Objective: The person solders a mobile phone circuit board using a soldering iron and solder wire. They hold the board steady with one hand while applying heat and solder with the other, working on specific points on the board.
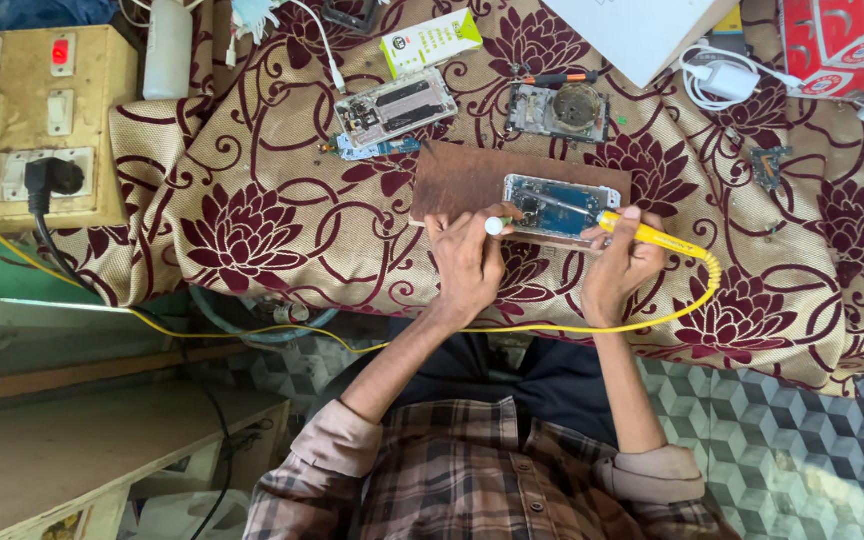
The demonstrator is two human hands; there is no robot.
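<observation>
Right hand (620, 262) closed round yellow soldering iron (652, 236), tip over opened phone (559, 207). Left hand (467, 262) pinches white-capped tool (493, 226) at phone's 9 o'clock. Risk: tip slips, scorching board; cord (512, 328) snags.

The soldering iron's (652, 238) tip is too fine to pick out over the opened phone (557, 208), whose near edge sits under the left hand (467, 262). The board parts are too small to tell. The red box (845, 45) runs off the top edge.

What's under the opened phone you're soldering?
A brown board lies under the phone, on the floral cloth. The left hand and right hand cover the board's near edge.
</observation>
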